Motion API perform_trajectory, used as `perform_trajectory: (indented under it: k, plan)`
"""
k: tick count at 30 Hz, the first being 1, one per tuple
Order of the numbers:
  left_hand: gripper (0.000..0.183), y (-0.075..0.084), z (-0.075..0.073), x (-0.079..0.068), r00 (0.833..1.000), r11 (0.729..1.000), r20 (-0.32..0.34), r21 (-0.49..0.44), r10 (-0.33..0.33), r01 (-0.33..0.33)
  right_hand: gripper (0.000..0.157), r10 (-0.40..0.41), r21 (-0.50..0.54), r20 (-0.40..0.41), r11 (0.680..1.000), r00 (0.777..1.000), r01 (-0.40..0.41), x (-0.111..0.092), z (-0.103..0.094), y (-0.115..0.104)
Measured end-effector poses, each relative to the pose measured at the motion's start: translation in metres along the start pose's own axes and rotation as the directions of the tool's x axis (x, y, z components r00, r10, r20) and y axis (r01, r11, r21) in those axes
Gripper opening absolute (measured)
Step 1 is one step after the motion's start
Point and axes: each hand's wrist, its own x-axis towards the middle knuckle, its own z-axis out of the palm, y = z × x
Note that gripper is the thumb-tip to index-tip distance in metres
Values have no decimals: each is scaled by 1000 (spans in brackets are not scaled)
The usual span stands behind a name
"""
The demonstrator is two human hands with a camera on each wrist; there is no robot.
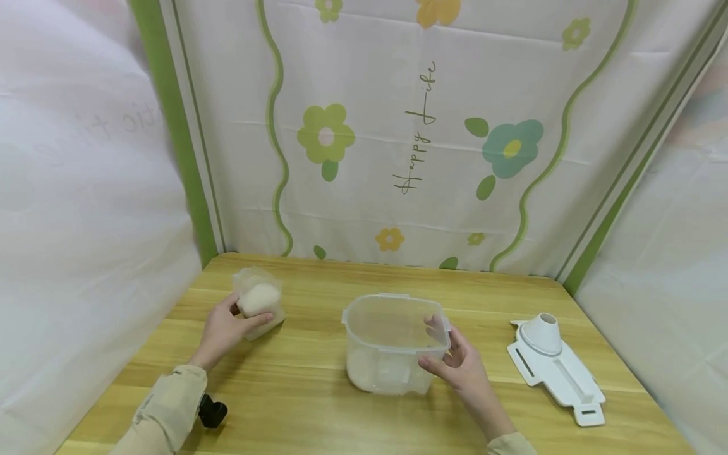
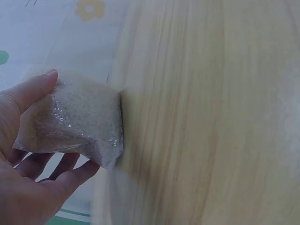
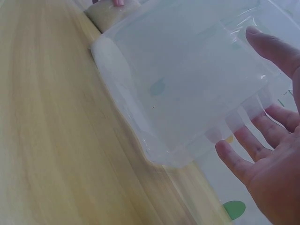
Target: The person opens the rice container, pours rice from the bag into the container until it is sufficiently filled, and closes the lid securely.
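Note:
On the left of the table, my left hand (image 1: 226,325) grips a clear plastic bag of rice (image 1: 260,302). The left wrist view shows the thumb on one side of the rice bag (image 2: 84,115) and the fingers beneath it, with one end of the bag at the wood surface. A translucent plastic bin (image 1: 392,366) sits near the middle, with no lid on it and white contents low inside. My right hand (image 1: 457,363) holds its right end, thumb toward the near side and fingers around the far side, as the right wrist view of the bin (image 3: 187,89) also shows.
A white plastic lid (image 1: 560,373) with a raised cone lies at the right of the wooden table (image 1: 284,404). Near my left wrist is a small black object (image 1: 213,412). Printed cloth curtains (image 1: 364,208) enclose the table at the back and sides.

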Motion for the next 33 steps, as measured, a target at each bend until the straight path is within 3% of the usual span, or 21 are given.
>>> perform_trajectory:
  k: [6,13,23,33]
  plan:
    - [68,-3,3,0,1000,1000,-18,1,10,-10,77,2,6,0,1000,1000,-2,0,0,-1]
    - [79,-3,11,0,1000,1000,-6,-20,1,-1,77,7,17,-5,1000,1000,-7,0,1,-1]
    - [74,-2,18,1,996,997,-65,-43,63,-66,78,6,10,-10,1000,1000,-6,-1,0,-1]
    - [71,-3,18,1,992,998,-117,-37,54,-58,76,6,4,1,1000,1000,-6,0,0,-1]
